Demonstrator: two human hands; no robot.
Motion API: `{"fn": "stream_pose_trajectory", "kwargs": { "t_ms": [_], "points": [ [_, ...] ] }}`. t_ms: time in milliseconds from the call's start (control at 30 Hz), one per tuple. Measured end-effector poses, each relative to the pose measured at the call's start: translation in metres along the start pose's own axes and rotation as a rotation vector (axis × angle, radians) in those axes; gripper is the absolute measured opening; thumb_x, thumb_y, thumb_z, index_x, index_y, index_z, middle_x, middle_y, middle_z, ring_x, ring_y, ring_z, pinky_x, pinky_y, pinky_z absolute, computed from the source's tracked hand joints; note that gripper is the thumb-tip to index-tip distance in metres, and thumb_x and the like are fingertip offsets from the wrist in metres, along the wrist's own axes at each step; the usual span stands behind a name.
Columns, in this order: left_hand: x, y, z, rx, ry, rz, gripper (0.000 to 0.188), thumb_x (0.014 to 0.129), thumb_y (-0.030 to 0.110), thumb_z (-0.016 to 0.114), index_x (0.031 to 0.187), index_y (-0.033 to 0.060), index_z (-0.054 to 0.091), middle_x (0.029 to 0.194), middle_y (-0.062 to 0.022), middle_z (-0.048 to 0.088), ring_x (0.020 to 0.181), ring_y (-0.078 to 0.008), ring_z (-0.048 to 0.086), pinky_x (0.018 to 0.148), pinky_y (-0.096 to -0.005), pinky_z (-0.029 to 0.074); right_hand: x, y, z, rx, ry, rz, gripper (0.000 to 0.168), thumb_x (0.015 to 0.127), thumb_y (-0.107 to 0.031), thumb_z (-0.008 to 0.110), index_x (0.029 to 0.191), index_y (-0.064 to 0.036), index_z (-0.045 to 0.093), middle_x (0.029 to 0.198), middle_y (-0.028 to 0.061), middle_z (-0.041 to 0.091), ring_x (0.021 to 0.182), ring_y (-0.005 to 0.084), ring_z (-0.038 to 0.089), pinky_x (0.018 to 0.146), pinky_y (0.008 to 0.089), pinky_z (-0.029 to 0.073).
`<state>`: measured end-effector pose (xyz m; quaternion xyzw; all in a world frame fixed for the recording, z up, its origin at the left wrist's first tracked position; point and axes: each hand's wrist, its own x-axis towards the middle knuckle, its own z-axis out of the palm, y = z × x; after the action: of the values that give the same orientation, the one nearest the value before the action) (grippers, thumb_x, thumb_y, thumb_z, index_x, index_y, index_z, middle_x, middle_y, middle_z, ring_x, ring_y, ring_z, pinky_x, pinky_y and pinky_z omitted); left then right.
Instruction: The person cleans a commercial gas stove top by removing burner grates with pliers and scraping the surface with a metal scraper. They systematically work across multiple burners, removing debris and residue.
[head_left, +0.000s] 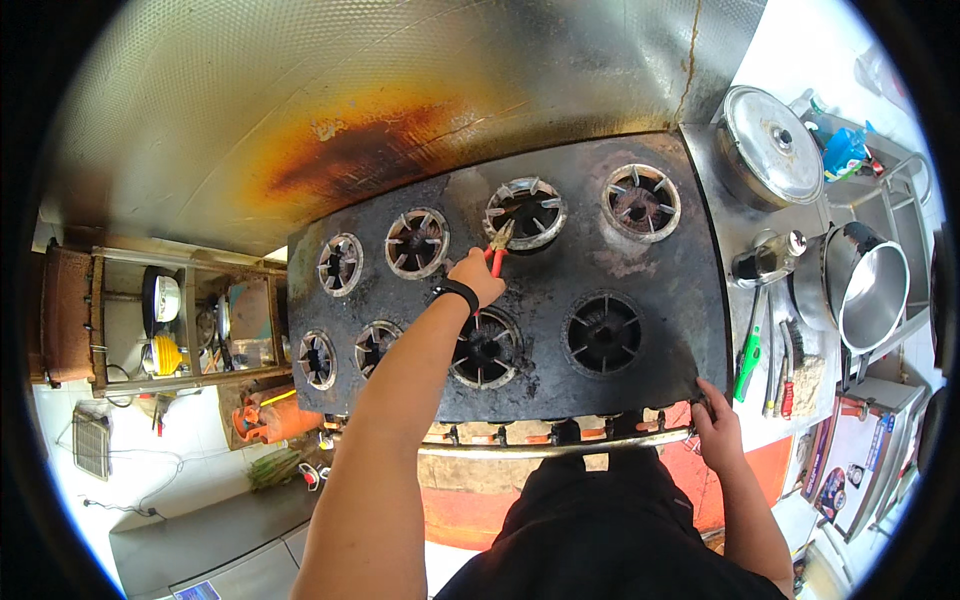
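Observation:
My left hand (477, 276) is closed around a pair of pliers with red handles (498, 247). Their metal jaws reach the near rim of a round burner ring (525, 213) in the back row of a blackened gas stove top (555, 277); whether they grip it is too small to tell. A black band circles the left wrist. At the stove's front right corner rests my right hand (718, 426), its fingers on the edge. Several other burners with pronged rings sit around, one of them (486, 346) partly behind my left forearm.
Right of the stove, a metal counter holds a lidded pot (772, 146), a glass jar (769, 259), an open pot (874, 296), a green-handled tool (748, 364) and a wire brush (788, 375). Gas valves line the front rail (525, 450). An orange gas cylinder (277, 415) stands left.

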<state>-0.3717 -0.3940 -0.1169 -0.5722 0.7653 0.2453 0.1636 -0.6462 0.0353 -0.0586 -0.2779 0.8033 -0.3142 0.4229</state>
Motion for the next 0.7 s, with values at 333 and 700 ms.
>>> {"fn": "stream_pose_trajectory", "kwargs": {
  "t_ms": [333,700],
  "points": [
    [0.011,0.007,0.005,0.074,-0.181,-0.081,0.073,0.084,0.029,0.076,0.142,-0.0032,0.045,0.128,-0.0275,0.067,0.116,-0.0389,0.069,0.097,-0.0459,0.056,-0.009,0.004,-0.008,-0.055,0.012,-0.029,0.045,0.100,-0.009,0.062,0.144,-0.004,0.058,0.080,0.0011,0.054,0.073,0.0110,0.050,0.069,0.0275,0.045],
    [0.039,0.007,-0.010,0.202,-0.327,-0.016,0.063,0.070,0.045,0.081,0.110,-0.0027,0.070,0.107,-0.0233,0.073,0.093,-0.0356,0.072,0.080,-0.0431,0.057,-0.020,0.000,-0.012,-0.045,-0.011,-0.090,0.045,0.099,-0.009,0.064,0.144,-0.004,0.059,0.077,0.0045,0.059,0.066,0.0131,0.057,0.064,0.0301,0.048]
  ]
}}
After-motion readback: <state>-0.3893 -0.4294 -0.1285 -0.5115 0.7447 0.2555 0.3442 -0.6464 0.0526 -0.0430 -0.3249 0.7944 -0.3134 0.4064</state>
